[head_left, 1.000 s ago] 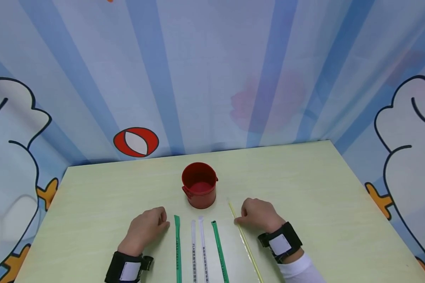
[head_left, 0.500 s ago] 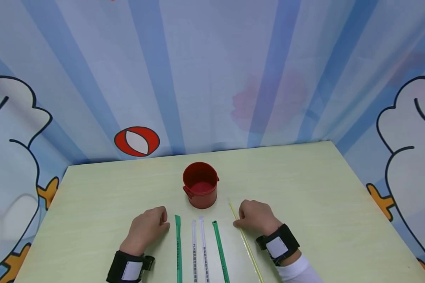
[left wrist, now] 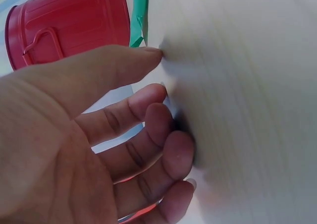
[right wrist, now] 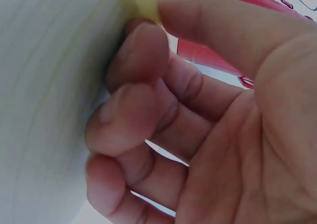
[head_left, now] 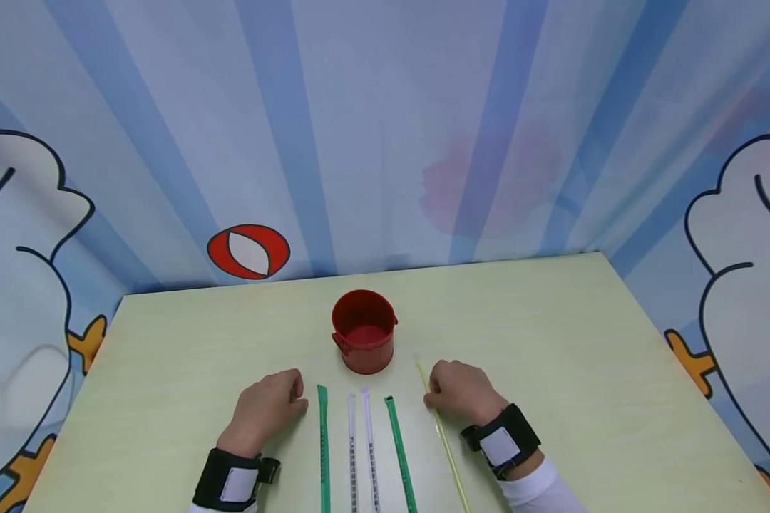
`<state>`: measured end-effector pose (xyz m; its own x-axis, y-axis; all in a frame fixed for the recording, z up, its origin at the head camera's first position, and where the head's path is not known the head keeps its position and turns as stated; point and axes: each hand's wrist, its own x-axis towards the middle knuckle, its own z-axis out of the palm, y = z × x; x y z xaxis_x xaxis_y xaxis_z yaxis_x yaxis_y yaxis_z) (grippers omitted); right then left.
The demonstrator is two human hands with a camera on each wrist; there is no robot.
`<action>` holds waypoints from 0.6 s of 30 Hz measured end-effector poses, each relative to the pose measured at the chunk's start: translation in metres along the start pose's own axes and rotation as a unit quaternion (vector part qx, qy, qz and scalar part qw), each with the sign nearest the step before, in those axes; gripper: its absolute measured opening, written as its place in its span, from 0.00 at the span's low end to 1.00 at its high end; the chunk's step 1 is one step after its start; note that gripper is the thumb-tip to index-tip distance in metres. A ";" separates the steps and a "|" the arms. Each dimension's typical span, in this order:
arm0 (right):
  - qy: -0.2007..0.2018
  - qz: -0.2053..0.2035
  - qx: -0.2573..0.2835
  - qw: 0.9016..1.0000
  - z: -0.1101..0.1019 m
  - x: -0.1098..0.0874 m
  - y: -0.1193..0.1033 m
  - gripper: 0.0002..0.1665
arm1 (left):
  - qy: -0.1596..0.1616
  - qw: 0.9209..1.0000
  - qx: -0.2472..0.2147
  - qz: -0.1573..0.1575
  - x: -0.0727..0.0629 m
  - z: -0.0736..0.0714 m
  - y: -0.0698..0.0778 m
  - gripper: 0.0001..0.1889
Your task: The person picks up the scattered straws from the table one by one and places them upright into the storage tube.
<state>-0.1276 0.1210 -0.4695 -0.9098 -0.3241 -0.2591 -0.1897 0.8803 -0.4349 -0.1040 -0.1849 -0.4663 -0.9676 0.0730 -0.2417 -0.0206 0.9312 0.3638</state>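
My right hand (head_left: pixel 465 392) pinches a yellow straw (head_left: pixel 449 456) near its far end; the right wrist view has thumb and forefinger meeting at the yellow straw (right wrist: pixel 144 3). Fingertips of my left hand (head_left: pixel 263 410) rest on the table, loosely bent around nothing, just left of a green wrapped straw (head_left: pixel 324 449). Between the hands also lie two white wrapped straws, the left white straw (head_left: pixel 353 452) and the right white straw (head_left: pixel 370 449), plus a second green straw (head_left: pixel 401 452). Near ends of the straws run out of the head view.
Behind the straws a red bucket (head_left: pixel 363 353) stands upright with its mouth up and small side handles. The pale wooden table (head_left: pixel 526 306) ends at a blue striped backdrop (head_left: pixel 372 142) with cartoon figures at both sides.
The yellow straw's near end has swung slightly left, and the right wrist has shifted a little left with it. The left hand, the other straws and the bucket stay put.
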 end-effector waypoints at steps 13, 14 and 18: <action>0.047 -0.046 0.032 0.997 -0.008 -0.003 -0.001 0.20 | 0.004 1.000 -0.004 -0.003 -0.001 0.001 0.001 0.10; 0.050 -0.048 0.033 0.997 -0.009 -0.004 -0.001 0.20 | 0.004 1.000 -0.004 -0.003 -0.001 0.001 0.001 0.10; 0.067 -0.049 0.041 0.996 -0.014 -0.005 -0.002 0.21 | 0.006 1.000 -0.004 -0.002 -0.001 0.001 0.001 0.10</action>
<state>-0.1279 0.1252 -0.4556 -0.9307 -0.3529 -0.0965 -0.2543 0.8136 -0.5229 -0.1028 -0.1841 -0.4664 -0.9707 0.0651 -0.2315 -0.0258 0.9289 0.3694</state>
